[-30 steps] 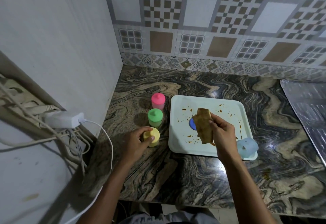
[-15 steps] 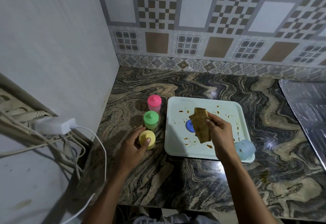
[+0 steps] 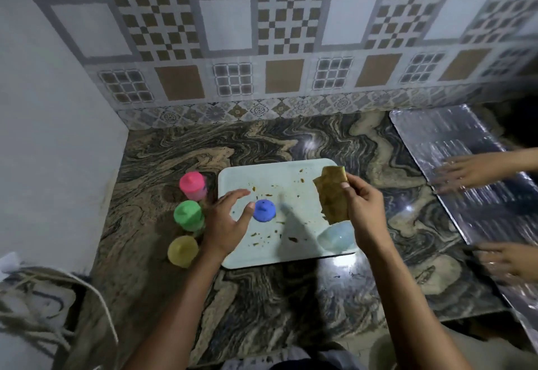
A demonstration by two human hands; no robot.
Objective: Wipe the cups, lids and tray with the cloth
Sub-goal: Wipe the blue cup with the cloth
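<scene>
my left hand, off the yellow cup, spreads toward the blue lid at three o'clock. my right hand grips the cloth; lid's likely next.

Pale rectangular plastic tray, crumb-spotted, lies on swirly dark marble worktop near its left edge; round blue lid is on the tray's left half, and a clear pale-blue cup at its near right corner. Left hand is spread, fingers straight, over the tray's left edge with the thumb just beside the lid, while right hand pinches brownish folded cloth over the tray's right side. Pink cup, green cup and yellow cup stand in a row, far to near, just left of the tray.
</scene>
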